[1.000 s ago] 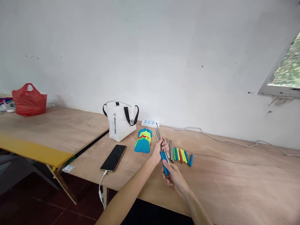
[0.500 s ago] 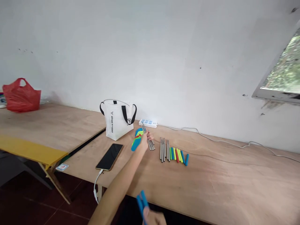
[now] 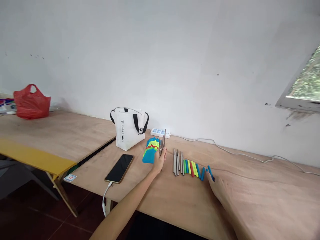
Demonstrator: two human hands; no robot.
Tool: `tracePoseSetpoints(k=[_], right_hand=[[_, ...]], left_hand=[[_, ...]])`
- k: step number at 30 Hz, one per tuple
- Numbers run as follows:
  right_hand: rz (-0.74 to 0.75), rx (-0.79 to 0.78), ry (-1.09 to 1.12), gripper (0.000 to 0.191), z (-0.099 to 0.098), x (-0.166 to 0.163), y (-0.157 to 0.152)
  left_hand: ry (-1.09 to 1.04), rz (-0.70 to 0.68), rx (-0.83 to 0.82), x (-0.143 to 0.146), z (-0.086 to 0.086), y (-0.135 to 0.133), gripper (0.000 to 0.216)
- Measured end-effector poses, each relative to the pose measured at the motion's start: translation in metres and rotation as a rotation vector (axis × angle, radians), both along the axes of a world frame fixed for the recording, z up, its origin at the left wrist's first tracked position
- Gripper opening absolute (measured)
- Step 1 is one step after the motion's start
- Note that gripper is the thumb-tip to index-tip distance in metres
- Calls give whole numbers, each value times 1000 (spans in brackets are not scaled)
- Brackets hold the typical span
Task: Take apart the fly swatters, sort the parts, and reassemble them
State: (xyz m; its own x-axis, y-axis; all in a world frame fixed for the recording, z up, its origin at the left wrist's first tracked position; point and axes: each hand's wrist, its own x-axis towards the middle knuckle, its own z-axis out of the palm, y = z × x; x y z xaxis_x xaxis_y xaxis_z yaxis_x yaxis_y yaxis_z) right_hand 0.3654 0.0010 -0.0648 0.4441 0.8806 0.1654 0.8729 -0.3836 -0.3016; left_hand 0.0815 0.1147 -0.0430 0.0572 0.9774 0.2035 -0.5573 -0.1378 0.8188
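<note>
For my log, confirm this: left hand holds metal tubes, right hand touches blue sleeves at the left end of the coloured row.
Not quite. The head view shows the right hand touching the blue sleeves at the right end of the coloured row, not the left. The left hand does hold metal tubes.

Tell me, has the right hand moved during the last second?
Yes. The right hand went rightward along the row: before it was near the metal tubes, now it is at the blue sleeves at the right end.
</note>
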Motion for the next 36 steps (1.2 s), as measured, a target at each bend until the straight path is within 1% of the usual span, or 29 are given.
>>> tracePoseSetpoints(k=[2,4,6,11,15,18,21,22,23,27,29,31,33,36], right_hand=[[-52,-74,-71,64,-7,-1,2],[-51,-98,-66,59,-11,-3,1],[-39,-112,-67,59,-12,-4,0],[-32,-111,-89,56,-12,-4,-4],[-31,-85,-119,56,-14,-4,-6],[-24,-41,-152,54,-15,-5,-6],[4,14,-194,48,-15,-7,-4],[27,29,-207,46,-15,-8,-2],[55,41,-218,44,-15,-8,-1],[192,65,-218,46,-20,-7,6],[287,59,-171,50,-24,-4,10],[379,46,-104,54,-27,0,15],[449,40,-51,57,-28,3,20],[555,50,-15,59,-26,6,30]], left_hand=[[42,0,3,1,-6,-5,35],[89,-8,1,1,-11,-9,37],[130,-14,6,0,-13,-10,39],[226,-19,43,-1,-16,-6,46],[353,-38,30,-1,-24,1,49],[463,-21,5,0,-30,5,36],[533,69,7,2,-31,7,14],[547,101,18,3,-31,8,12],[559,129,32,4,-29,9,17],[604,187,64,13,-27,14,60],[699,208,79,19,-29,17,74],[871,232,124,25,-33,21,75],[1034,240,187,28,-38,23,67],[1138,183,265,29,-41,21,50]])
